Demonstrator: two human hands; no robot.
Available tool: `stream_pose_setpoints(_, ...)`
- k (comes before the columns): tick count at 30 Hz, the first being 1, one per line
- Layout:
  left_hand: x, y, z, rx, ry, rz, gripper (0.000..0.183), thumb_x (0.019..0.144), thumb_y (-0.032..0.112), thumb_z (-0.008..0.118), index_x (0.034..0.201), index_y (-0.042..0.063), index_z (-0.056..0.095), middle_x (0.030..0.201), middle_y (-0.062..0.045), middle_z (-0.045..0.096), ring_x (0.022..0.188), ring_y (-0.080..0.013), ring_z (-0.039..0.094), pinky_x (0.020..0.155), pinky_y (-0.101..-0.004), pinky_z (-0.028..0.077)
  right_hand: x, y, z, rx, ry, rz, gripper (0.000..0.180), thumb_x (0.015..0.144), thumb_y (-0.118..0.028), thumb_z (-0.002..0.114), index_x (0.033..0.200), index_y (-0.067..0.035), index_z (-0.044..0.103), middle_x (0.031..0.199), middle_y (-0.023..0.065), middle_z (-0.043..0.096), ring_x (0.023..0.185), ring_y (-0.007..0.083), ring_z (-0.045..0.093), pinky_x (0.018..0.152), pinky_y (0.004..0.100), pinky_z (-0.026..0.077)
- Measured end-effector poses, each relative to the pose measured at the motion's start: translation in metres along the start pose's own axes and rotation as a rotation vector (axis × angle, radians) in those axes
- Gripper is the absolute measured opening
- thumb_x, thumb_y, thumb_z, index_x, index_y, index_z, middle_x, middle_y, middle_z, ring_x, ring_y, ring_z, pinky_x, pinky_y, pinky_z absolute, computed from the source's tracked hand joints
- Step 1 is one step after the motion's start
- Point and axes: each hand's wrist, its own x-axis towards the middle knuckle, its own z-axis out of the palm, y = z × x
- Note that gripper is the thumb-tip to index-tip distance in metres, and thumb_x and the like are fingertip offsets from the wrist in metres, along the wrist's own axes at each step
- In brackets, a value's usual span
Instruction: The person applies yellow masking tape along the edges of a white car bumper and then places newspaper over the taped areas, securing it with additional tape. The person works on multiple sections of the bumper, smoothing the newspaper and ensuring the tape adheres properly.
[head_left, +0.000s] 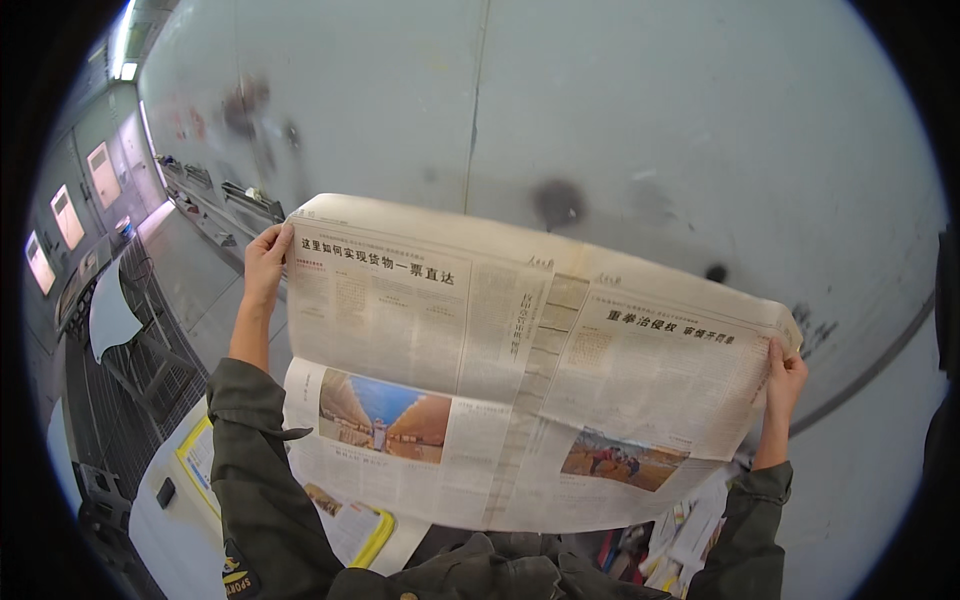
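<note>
A newspaper sheet (420, 322) is spread wide in front of me, bearing print and two colour photographs. My left hand (266, 259) pinches its upper left corner between thumb and fingers. At the upper right edge, my right hand (784, 375) grips the paper the same way. The sheet has a horizontal fold crease across its middle and a vertical centre fold. Its top edge curls back and its lower edge hangs near my jacket. Dark green jacket sleeves (262, 450) cover both forearms.
A grey wall (675, 135) with dark smudges stands ahead. On the left are a white-topped surface (165, 480) with a yellow-edged folder (199, 457) and a small black object (166, 493), a floor grating (105, 397), and a white panel (112, 315) on a stand. Papers (686, 532) lie low right.
</note>
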Motion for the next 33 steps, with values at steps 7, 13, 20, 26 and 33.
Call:
stream_pose_setpoints(7, 0.036, 0.02, -0.025, -0.071, -0.049, -0.134, 0.019, 0.094, 0.02, 0.069, 0.102, 0.003, 0.073, 0.079, 0.006, 0.063, 0.068, -0.0039, 0.05, 0.061, -0.0206, 0.038, 0.046, -0.011, 0.052, -0.037, 0.167, -0.157, 0.026, 0.094, -0.015, 0.07, 0.108, 0.007, 0.068, 0.099, 0.0084, 0.072, 0.087, 0.0136, 0.064, 0.081, 0.0275, 0.051)
stream_pose_setpoints(13, 0.055, 0.049, -0.032, 0.303, 0.089, -0.181, 0.019, 0.09, 0.018, 0.071, 0.099, 0.001, 0.072, 0.076, 0.004, 0.061, 0.059, -0.004, 0.049, 0.052, -0.0196, 0.034, 0.044, -0.036, 0.063, 0.102, 0.204, -0.171, 0.026, 0.095, -0.019, 0.07, 0.107, 0.003, 0.068, 0.097, 0.0056, 0.071, 0.086, 0.0097, 0.063, 0.079, 0.0246, 0.05)
stream_pose_setpoints(20, 0.105, 0.075, 0.011, -0.191, 0.419, -0.087, 0.019, 0.093, 0.012, 0.065, 0.105, -0.003, 0.069, 0.081, -0.004, 0.068, 0.054, -0.0083, 0.057, 0.044, -0.0199, 0.041, 0.015, -0.055, 0.043, 0.117, 0.249, -0.29, 0.023, 0.097, -0.019, 0.068, 0.103, 0.003, 0.067, 0.093, 0.002, 0.067, 0.081, 0.0081, 0.057, 0.075, 0.0216, 0.046)
stream_pose_setpoints(26, 0.126, 0.079, 0.048, -0.479, 0.417, 0.058, 0.02, 0.098, 0.008, 0.056, 0.104, -0.009, 0.065, 0.085, -0.014, 0.07, 0.07, -0.0178, 0.07, 0.057, -0.0242, 0.056, -0.03, -0.046, 0.017, 0.249, 0.282, -0.329, 0.024, 0.099, -0.018, 0.066, 0.107, 0.004, 0.068, 0.101, 0.0041, 0.065, 0.089, 0.0094, 0.058, 0.081, 0.0238, 0.047)
stream_pose_setpoints(33, 0.135, 0.087, 0.066, -0.557, 0.459, 0.138, 0.021, 0.1, 0.004, 0.05, 0.108, -0.013, 0.057, 0.09, -0.019, 0.07, 0.073, -0.022, 0.073, 0.055, -0.0248, 0.057, -0.071, -0.058, 0.005, -0.065, 0.55, -0.495, 0.027, 0.097, -0.015, 0.067, 0.113, 0.008, 0.066, 0.122, 0.0108, 0.059, 0.107, 0.0179, 0.056, 0.096, 0.0284, 0.043)
